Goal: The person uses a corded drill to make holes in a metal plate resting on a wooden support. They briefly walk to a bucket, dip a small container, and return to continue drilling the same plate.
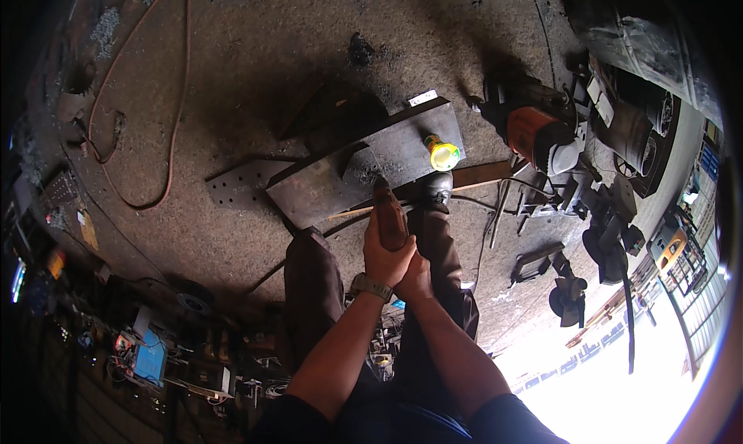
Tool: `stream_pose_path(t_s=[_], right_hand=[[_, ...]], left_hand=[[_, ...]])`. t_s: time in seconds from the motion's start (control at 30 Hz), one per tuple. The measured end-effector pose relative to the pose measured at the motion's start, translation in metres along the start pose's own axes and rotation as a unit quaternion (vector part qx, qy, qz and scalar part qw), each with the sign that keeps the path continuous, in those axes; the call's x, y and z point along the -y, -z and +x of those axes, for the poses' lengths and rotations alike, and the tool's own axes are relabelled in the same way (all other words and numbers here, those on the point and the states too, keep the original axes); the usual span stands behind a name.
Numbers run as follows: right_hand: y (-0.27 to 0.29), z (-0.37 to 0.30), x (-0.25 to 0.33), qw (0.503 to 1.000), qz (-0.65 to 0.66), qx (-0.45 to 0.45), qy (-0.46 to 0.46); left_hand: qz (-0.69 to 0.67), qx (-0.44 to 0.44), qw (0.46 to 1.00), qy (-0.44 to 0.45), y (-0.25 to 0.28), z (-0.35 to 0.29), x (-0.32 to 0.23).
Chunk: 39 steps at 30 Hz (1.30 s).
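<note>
Low over a metal bench-like piece (309,196), I hold a reddish-brown handheld power tool (391,221) with its dark tip toward the surface. It looks like a drill, but its exact kind is unclear. My left hand (385,260), with a watch on the wrist, wraps around its body. My right hand (416,279) is closed against the tool's rear, partly hidden by the left. Dark shavings (371,171) lie by the tip, beside a small upright metal plate (356,161). A yellow-and-green round container (443,154) sits at the right end of the metal piece.
My shoe (438,190) is close to the metal piece's near edge. A perforated plate (240,185) lies left. An orange-and-black machine (534,134) stands right, near stacked metal parts (549,196). A hose (172,150) loops across the floor; a blue machine (151,356) is at lower left.
</note>
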State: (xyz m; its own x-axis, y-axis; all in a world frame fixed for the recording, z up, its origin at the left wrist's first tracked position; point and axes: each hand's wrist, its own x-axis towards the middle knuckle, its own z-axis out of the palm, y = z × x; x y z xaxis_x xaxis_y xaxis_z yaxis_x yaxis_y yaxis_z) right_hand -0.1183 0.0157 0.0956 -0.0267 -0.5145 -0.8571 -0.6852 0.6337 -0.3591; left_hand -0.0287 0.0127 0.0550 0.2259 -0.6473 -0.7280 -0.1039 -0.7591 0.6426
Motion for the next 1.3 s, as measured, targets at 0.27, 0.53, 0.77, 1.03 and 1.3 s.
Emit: stream_pose_path(t_s=[0.27, 0.53, 0.77, 1.03, 1.3], right_hand=[[0.0011, -0.0004, 0.002, 1.0, 0.01, -0.002, -0.001], [-0.0001, 0.0006, 0.0003, 1.0, 0.012, -0.001, -0.007], [-0.0004, 0.0, -0.0011, 1.0, 0.026, 0.002, -0.011], [0.0005, -0.0014, 0.0007, 1.0, 0.021, -0.016, 0.013], [-0.0031, -0.0001, -0.0034, 0.999, -0.01, -0.029, 0.032]], left_hand=[[0.001, -0.001, 1.0, 0.006, -0.0006, -0.0001, -0.0002], [0.0, 0.0, 1.0, 0.007, 0.0001, -0.0005, -0.0015], [-0.014, 0.0, 1.0, 0.003, -0.0001, 0.0007, 0.0], [0.005, -0.002, 1.0, -0.002, -0.0001, 0.0015, -0.0012], [0.001, -0.003, 1.0, 0.001, -0.0001, -0.0002, -0.0007]])
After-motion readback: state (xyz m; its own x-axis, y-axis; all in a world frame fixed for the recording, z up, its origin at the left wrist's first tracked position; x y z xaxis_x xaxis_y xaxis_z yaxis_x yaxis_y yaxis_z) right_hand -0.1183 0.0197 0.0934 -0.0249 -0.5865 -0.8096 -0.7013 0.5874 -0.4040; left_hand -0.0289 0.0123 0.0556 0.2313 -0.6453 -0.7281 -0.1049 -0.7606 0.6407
